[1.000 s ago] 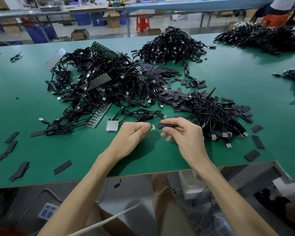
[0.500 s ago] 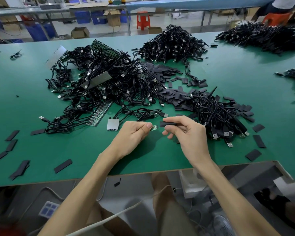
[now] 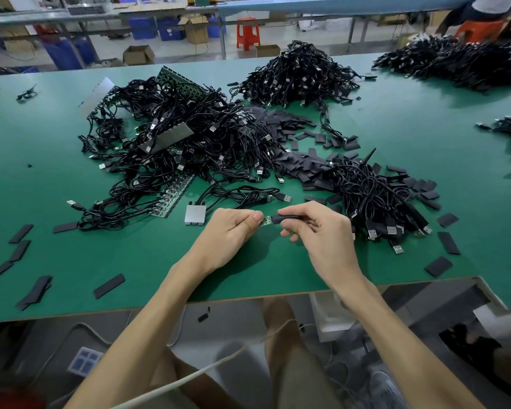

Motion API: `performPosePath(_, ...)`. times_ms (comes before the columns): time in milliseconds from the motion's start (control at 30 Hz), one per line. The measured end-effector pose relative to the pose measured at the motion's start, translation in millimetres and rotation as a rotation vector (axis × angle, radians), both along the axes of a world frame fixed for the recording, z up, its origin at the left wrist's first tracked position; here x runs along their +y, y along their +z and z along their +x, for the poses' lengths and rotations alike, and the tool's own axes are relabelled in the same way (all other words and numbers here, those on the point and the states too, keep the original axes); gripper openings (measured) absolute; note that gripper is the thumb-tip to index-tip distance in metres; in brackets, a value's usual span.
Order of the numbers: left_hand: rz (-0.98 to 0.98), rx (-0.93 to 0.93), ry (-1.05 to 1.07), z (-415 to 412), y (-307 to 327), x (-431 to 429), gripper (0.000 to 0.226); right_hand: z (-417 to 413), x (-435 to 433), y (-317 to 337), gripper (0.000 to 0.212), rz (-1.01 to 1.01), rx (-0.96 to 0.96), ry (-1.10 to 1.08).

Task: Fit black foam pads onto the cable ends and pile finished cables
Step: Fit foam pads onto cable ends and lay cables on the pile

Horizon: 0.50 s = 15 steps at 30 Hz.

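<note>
**Left hand (image 3: 230, 231) steadies the cable end (image 3: 266, 220), right hand (image 3: 322, 231) brings the black foam pad (image 3: 288, 217)**

Left hand pinches the cable end, a small green circuit board, between thumb and forefinger. Right hand pinches the black foam pad near its middle, with the lower fingers loosely curled beneath. Both pieces are held just above the tabletop (image 3: 425, 137), close to its 6 o'clock edge. The pad touches the board's right end, but whether it overlaps the green is too small to tell.

The step in hand looks like the fitting itself. The next move calls for keeping the pad square to the board and pressing the two together until the green is covered, without bending the board. The cable would then likely join the heap (image 3: 372, 196) at 2 o'clock of the hands, whose ends appear covered. Loose pads (image 3: 292, 160) lie at 12 o'clock, and the tangle (image 3: 189, 143) of unfitted cables lies at 10 o'clock.
</note>
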<state>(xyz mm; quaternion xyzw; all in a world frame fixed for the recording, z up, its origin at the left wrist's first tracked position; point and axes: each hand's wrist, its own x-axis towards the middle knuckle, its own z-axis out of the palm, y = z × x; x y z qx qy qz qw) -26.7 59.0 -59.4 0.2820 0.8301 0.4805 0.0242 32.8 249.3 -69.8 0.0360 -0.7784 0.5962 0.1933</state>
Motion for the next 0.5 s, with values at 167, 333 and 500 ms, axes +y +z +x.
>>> performPosePath(167,0.014,0.002,0.000,0.7,0.3,-0.2,0.055,0.2,0.2,-0.5,0.022,0.025,0.007,0.006)
performPosePath(333,0.021,-0.006,0.001,-0.1,-1.1,-0.6,0.056,0.5,0.7,-1.4,0.021,0.025,0.008,0.022)
performPosePath(500,0.006,-0.025,-0.038,-1.7,-1.6,-0.5,0.052,-0.2,0.3,-2.6,0.021,0.000,0.021,0.051)
